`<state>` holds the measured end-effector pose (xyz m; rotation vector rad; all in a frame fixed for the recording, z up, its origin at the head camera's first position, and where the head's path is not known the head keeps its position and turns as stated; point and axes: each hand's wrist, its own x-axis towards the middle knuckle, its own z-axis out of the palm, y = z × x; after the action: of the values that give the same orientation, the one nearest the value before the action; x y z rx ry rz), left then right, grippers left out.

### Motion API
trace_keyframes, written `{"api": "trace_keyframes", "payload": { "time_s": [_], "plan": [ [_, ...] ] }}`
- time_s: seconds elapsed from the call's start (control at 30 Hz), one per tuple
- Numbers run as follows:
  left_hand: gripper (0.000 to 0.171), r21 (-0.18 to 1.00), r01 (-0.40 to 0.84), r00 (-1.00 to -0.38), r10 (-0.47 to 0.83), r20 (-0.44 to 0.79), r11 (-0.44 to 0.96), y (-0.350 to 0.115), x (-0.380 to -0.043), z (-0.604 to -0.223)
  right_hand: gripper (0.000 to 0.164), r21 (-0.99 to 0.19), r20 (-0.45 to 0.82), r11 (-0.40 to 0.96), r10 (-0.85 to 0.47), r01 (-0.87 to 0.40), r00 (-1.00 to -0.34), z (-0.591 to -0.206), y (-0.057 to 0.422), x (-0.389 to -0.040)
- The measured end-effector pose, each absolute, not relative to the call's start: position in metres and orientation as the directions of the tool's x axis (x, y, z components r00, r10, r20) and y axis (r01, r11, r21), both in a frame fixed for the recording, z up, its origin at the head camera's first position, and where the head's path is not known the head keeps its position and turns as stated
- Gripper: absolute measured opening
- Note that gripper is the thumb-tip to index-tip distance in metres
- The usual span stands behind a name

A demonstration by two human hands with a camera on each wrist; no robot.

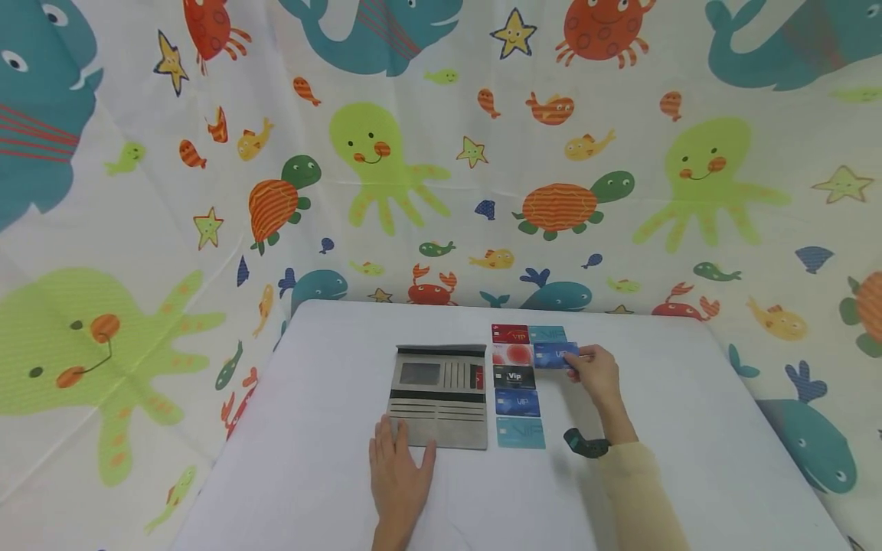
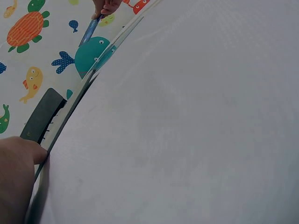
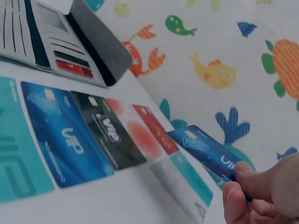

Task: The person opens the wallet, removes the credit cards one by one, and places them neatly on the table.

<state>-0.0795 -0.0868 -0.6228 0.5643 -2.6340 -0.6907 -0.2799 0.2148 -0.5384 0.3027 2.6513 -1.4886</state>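
Note:
A grey wallet [image 1: 438, 432] lies unfolded on the table, with card slots, a clear window and a red card [image 3: 74, 68] tucked in one slot. My left hand [image 1: 401, 478] rests at its lower left edge, fingers straight, fingertips overlapping the wallet. My right hand [image 1: 596, 375] pinches a blue VIP card [image 3: 210, 151] by one end between thumb and fingers. That card is held above a pale silver card [image 3: 177, 189], which the head view hides. To the wallet's right, a column holds red [image 1: 508, 334], red-and-white [image 1: 511, 354], black [image 1: 514, 377], blue [image 1: 517, 403] and teal [image 1: 521, 433] cards.
Another teal card [image 1: 547, 333] tops the second column. The white table [image 1: 310, 459] ends at the back against a curtain [image 1: 427, 176] printed with sea animals. A dark band [image 1: 586, 444] is on the right wrist, below it a pale yellow sleeve [image 1: 641, 497].

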Motion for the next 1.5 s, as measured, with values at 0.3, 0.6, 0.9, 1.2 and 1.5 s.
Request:
{"api": "trace_keyframes", "payload": {
  "time_s": [0.3, 0.6, 0.9, 1.2, 1.5],
  "plan": [
    [0.073, 0.526, -0.304, -0.87, -0.457, 0.187, 0.794, -0.088, -0.079, -0.617, 0.038, -0.799, -0.277, 0.514, 0.147, 0.312, -0.95, -0.553, 0.232, -0.271],
    [0.074, 0.53, -0.296, -0.871, -0.453, 0.191, 0.794, -0.088, -0.079, -0.62, 0.034, -0.736, -0.266, 0.609, 0.142, 0.296, -0.953, -0.566, 0.227, -0.271],
    [0.074, 0.534, -0.292, -0.868, -0.455, 0.201, 0.793, -0.088, -0.079, -0.622, 0.028, -0.642, -0.169, 0.733, 0.149, 0.224, -0.974, -0.574, 0.22, -0.272],
    [0.075, 0.522, -0.293, -0.86, -0.459, 0.222, 0.801, -0.088, -0.08, -0.622, 0.028, -0.562, -0.161, 0.802, 0.131, 0.2, -0.978, -0.568, 0.215, -0.274],
    [0.075, 0.525, -0.304, -0.861, -0.465, 0.205, 0.795, -0.088, -0.078, -0.621, 0.024, -0.573, -0.096, 0.807, 0.11, 0.145, -0.989, -0.561, 0.204, -0.273]
  ]
}}
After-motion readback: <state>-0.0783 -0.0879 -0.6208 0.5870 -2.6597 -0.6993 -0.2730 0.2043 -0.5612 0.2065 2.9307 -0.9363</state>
